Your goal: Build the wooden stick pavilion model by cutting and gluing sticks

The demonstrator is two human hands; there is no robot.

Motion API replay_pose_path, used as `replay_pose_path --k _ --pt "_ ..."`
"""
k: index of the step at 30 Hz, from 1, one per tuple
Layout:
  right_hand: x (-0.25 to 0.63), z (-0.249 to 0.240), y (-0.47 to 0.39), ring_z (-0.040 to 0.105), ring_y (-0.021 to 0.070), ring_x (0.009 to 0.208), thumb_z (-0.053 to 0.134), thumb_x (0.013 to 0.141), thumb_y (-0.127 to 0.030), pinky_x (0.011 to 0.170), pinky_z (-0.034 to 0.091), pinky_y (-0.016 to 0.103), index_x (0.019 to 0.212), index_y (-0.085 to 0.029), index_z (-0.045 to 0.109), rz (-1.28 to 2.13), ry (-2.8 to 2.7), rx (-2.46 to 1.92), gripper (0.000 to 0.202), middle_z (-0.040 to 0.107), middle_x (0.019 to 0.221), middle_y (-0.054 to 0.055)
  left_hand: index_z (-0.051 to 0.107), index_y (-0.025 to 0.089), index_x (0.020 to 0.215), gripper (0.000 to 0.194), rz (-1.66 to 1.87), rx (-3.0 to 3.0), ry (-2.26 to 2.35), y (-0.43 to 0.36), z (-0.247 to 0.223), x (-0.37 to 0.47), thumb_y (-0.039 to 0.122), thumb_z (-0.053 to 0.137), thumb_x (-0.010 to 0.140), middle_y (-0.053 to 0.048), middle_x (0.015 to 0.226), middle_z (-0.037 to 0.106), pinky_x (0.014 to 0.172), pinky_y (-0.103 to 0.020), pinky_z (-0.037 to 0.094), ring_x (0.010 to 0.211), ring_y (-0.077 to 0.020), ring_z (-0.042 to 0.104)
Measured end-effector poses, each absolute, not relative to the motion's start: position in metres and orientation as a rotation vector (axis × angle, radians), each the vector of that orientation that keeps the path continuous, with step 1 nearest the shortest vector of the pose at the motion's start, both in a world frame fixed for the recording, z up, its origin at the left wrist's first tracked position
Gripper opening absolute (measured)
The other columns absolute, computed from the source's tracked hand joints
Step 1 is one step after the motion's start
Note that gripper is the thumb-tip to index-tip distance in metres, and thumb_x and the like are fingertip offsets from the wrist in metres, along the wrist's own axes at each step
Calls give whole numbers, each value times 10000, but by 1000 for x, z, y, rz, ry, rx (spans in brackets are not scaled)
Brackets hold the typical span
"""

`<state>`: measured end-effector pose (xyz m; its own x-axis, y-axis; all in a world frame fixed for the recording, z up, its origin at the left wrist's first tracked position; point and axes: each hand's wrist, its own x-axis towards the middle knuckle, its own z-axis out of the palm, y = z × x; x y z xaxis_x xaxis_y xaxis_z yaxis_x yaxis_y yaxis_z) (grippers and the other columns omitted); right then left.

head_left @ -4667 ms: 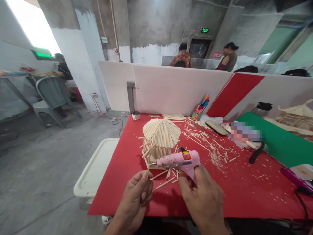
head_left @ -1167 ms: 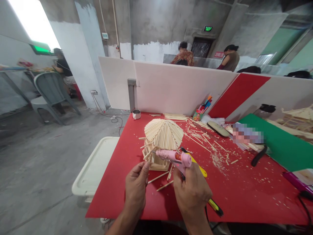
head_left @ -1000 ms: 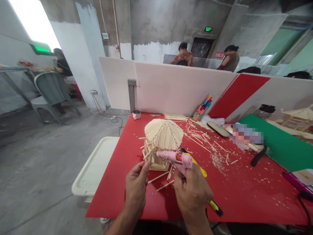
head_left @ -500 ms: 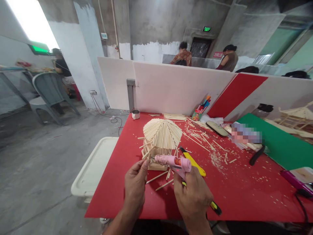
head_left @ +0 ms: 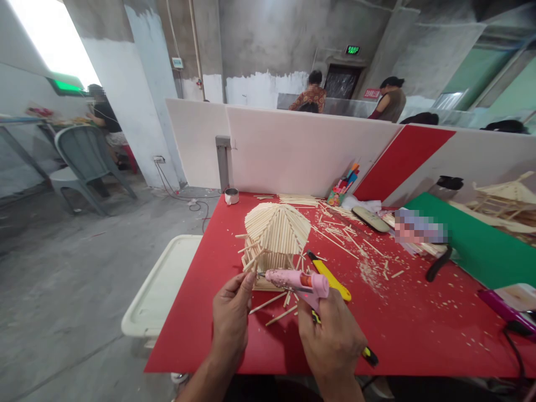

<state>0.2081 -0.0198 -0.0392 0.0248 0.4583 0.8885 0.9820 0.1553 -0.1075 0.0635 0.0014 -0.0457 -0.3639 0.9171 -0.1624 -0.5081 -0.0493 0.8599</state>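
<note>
A small house model (head_left: 278, 229) of pale wooden sticks, with a fan-like roof, stands on the red table (head_left: 201, 340). My right hand (head_left: 330, 335) grips a pink glue gun (head_left: 293, 281), whose nozzle points left, close to the fingertips of my left hand (head_left: 232, 312). Thumb and forefinger of my left hand are pinched on a thin wooden stick (head_left: 254, 263) at the model's front left. Whether the nozzle touches the stick cannot be made out. Loose sticks (head_left: 281, 315) lie in front of the model.
A yellow cutter (head_left: 333, 279) lies right of the model, with scattered sticks and shavings (head_left: 368, 273) beyond. A pen cup (head_left: 336, 195) and tape roll (head_left: 231, 195) stand at the back. A green board (head_left: 469, 234) is at right; people sit beyond the partition (head_left: 310, 145).
The view has shifted very slightly. The glue gun is turned a little and its nozzle sits marginally closer to my left fingertips; both hands keep their grip.
</note>
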Motion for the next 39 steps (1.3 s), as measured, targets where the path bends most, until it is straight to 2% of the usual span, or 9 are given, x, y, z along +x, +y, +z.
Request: replay_pose_path --k 3,7,11,16,22,25,29,32,39 --pt "214 -40 -20 604 163 618 560 875 -351 558 423 247 940 -162 578 -683 -1534 -1507 201 648 738 52 734 132 726 286 1643 537 1116 1 -45 64 372 831 604 75 450 446 379 -149 239 415 -29 308" --pt "243 -45 -19 487 145 449 544 813 -590 458 357 253 709 -221 505 -401 -1330 -1726 385 499 541 -21 730 131 731 297 1644 506 1100 1 -44 64 373 836 595 80 456 436 373 -144 227 406 -20 294" --pt "294 -54 -15 552 226 558 488 740 -692 504 393 309 789 -207 574 -119 -1190 -1989 495 620 662 81 717 126 697 315 1654 472 1107 1 -40 65 368 858 553 89 430 409 364 -140 220 391 -17 285" --pt "351 -76 -9 540 245 524 470 733 -615 490 390 328 717 -218 584 135 -1229 -2307 414 605 587 82 687 120 638 343 1673 442 1133 1 -30 67 362 883 494 90 401 407 356 -142 223 378 -18 287" --pt "361 -86 -12 553 268 538 454 796 -568 435 331 323 789 -151 671 -457 -1389 -2391 471 616 640 130 654 124 589 357 1686 525 1190 -1 -22 66 397 869 510 81 381 416 353 -151 221 371 -25 305" --pt "333 -67 -16 587 268 639 449 854 -493 487 383 338 957 -147 688 -626 -1475 -2100 434 661 777 141 664 125 612 358 1696 543 1213 -1 -21 65 397 872 506 88 371 408 348 -153 212 363 -24 292" --pt "267 -35 -23 614 194 813 456 920 -346 742 473 312 1009 -180 672 -309 -1645 -1432 287 684 889 79 665 121 620 348 1701 552 1237 0 -19 63 377 875 514 88 371 413 353 -145 226 365 -21 302" --pt "217 -18 -27 613 156 782 432 908 -192 706 461 256 1203 -189 594 -54 -1864 -1188 337 676 872 48 653 117 602 339 1705 554 1222 -1 -19 62 354 880 515 92 383 402 356 -135 228 372 -14 294" --pt "167 2 -14 643 177 670 476 825 -173 571 412 270 1273 -234 555 76 -2117 -1332 459 687 764 16 674 119 609 341 1651 533 1181 0 -20 59 383 869 518 85 405 413 369 -148 262 381 -24 325"
